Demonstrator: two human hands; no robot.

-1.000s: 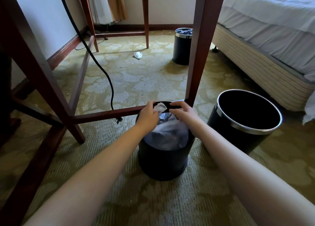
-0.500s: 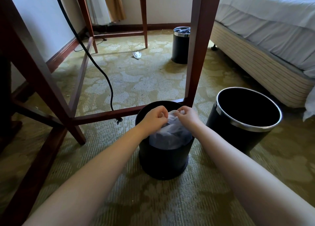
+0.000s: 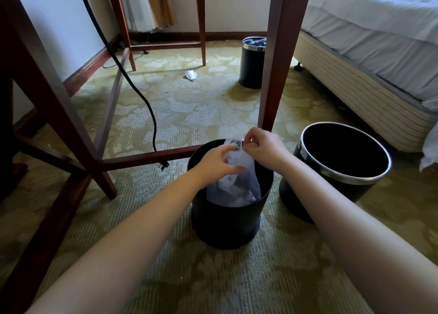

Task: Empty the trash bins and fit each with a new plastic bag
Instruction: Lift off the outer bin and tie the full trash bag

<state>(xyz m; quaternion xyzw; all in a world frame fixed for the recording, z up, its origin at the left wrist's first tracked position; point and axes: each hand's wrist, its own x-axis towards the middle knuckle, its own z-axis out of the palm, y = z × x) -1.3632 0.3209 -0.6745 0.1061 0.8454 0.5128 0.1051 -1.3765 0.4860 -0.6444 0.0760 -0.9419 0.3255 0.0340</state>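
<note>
Head view: two bare forearms reach forward and down to a black bin point(image 3: 225, 226) standing upright on the patterned carpet point(image 3: 189, 112)
Plastic bag: a clear plastic bag point(image 3: 237, 183) sits inside that bin, its lower part below the rim, its gathered top rising above the rim at the far side
Left hand: the left hand point(image 3: 218, 162) grips the bag's upper part from the left, fingers curled against the plastic
Right hand: the right hand point(image 3: 263, 147) pinches the bag's top edge between thumb and forefinger, the other fingers curled in
Second bin: a larger black bin with a metal rim point(image 3: 350, 179) stands just beside the first, to its right, tilted a little, with a dark interior
Far bin: a third bin point(image 3: 251, 72) stands well apart near the bed, partly behind the table leg, with crumpled plastic at its mouth
Table: a dark wooden table leg point(image 3: 275, 65) comes down just behind the hands
Cable: a black cable point(image 3: 132, 81) hangs down to a plug point(image 3: 164, 165) lying on the carpet by the lower rail
Floor: a crumpled white scrap point(image 3: 190, 75) lies under the table
Bed: a bed point(image 3: 367, 53) fills the upper right
</note>
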